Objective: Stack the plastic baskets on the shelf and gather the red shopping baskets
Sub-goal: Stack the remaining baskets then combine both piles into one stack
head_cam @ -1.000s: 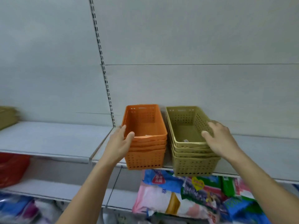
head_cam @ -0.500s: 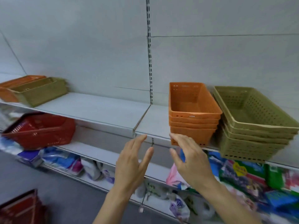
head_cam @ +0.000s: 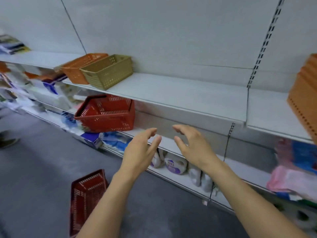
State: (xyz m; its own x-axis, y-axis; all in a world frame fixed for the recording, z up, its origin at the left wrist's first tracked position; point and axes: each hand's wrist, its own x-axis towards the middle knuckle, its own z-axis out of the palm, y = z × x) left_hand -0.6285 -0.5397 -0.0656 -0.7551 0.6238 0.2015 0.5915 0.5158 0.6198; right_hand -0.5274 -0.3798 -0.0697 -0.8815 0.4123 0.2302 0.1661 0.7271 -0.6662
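Note:
My left hand and my right hand hover empty in front of the lower shelf, fingers spread. A red shopping basket sits tilted on the lower shelf, left of my hands. Another red shopping basket stands on the floor below my left forearm. An orange plastic basket and an olive plastic basket rest side by side on the upper shelf. The orange basket stack is cut off at the right edge.
Packaged goods and white bottles fill the bottom shelf. Pink and blue packs lie at the right. A person's shoe shows on the grey floor at the far left.
Both hands let go of the orange and olive stacks and drew back. The view swung left, so the stacks slid to the right edge and the red baskets came into sight.

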